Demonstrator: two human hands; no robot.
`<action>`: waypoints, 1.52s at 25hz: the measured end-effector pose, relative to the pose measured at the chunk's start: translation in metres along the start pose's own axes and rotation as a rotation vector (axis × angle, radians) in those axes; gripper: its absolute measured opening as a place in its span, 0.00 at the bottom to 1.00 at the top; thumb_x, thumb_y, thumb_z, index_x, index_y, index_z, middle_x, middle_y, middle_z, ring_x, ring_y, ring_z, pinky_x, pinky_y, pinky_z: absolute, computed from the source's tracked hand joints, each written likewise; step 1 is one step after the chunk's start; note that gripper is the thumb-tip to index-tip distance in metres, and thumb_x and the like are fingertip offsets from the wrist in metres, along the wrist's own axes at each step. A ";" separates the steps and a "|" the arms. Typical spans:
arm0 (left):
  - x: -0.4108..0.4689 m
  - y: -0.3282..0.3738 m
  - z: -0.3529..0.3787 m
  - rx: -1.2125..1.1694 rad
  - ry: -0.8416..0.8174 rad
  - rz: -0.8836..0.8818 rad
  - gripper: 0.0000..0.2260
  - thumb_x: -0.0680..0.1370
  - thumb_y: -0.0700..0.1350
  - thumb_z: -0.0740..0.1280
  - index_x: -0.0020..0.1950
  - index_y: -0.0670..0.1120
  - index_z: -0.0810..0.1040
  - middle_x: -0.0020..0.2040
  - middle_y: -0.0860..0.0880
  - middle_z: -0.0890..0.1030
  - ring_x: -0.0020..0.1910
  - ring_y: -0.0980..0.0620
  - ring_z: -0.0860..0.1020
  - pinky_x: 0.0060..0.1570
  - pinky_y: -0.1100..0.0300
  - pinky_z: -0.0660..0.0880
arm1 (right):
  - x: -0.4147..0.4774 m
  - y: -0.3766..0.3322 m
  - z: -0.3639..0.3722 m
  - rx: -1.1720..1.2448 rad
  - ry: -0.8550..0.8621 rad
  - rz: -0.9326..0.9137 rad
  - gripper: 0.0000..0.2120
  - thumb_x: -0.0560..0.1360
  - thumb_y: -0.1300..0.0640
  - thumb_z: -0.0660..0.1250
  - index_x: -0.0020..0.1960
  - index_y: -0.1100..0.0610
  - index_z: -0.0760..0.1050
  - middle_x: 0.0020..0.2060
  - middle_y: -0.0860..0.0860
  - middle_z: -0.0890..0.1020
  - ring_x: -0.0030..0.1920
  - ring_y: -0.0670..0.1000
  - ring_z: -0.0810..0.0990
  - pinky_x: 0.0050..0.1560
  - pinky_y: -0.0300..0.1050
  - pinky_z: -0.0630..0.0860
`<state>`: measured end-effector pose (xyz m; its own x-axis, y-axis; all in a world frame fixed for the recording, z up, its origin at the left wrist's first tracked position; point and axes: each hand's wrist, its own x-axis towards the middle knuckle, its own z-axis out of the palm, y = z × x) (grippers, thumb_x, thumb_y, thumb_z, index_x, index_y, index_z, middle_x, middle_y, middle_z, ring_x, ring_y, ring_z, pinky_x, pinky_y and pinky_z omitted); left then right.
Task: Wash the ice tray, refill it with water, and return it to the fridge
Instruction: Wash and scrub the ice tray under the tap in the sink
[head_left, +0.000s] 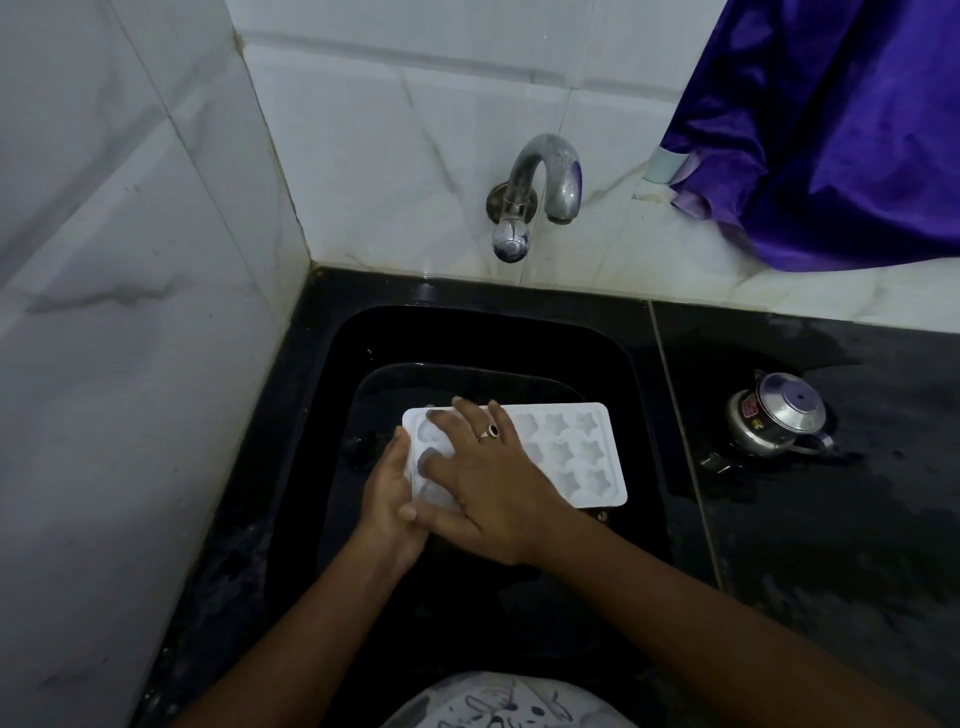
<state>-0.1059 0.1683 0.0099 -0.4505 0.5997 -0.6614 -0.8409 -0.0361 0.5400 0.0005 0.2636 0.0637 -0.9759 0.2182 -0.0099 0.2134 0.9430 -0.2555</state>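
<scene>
Black sink (343, 364) in a wet black table (831, 519). A tiled wall (130, 312) crowds the left hand (389, 499), which grips the ice tray (571, 457). The right hand (483, 488) lies flat on it, with open table beyond.

Small steel kettle (779, 421) on wet black counter (831, 545), purple cloth (831, 130) above

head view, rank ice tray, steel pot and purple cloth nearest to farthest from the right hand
1. ice tray, touched by the right hand, in the sink.
2. steel pot, on the counter to the right.
3. purple cloth, hanging at the far upper right.
</scene>
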 end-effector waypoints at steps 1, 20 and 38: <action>0.001 0.000 -0.001 -0.004 -0.005 -0.006 0.30 0.84 0.63 0.61 0.71 0.39 0.79 0.67 0.35 0.82 0.68 0.36 0.81 0.74 0.39 0.71 | 0.000 0.000 0.000 -0.002 -0.011 -0.011 0.30 0.81 0.29 0.51 0.63 0.48 0.80 0.79 0.56 0.65 0.82 0.61 0.55 0.80 0.69 0.47; 0.002 -0.002 -0.003 0.009 0.032 -0.007 0.30 0.85 0.62 0.59 0.72 0.39 0.78 0.65 0.35 0.83 0.66 0.35 0.82 0.73 0.38 0.72 | 0.003 0.003 -0.005 -0.023 -0.016 0.018 0.28 0.81 0.29 0.51 0.64 0.45 0.80 0.79 0.56 0.64 0.81 0.61 0.56 0.79 0.69 0.49; 0.001 0.003 0.001 -0.007 -0.011 -0.021 0.30 0.85 0.63 0.59 0.71 0.39 0.79 0.65 0.36 0.83 0.65 0.36 0.82 0.72 0.39 0.74 | 0.005 -0.002 -0.002 0.000 0.022 0.031 0.30 0.82 0.30 0.51 0.62 0.49 0.80 0.79 0.56 0.64 0.82 0.60 0.54 0.80 0.67 0.48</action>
<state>-0.1091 0.1696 0.0113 -0.4295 0.6087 -0.6671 -0.8524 -0.0293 0.5221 -0.0044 0.2634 0.0665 -0.9677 0.2523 0.0031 0.2432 0.9359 -0.2550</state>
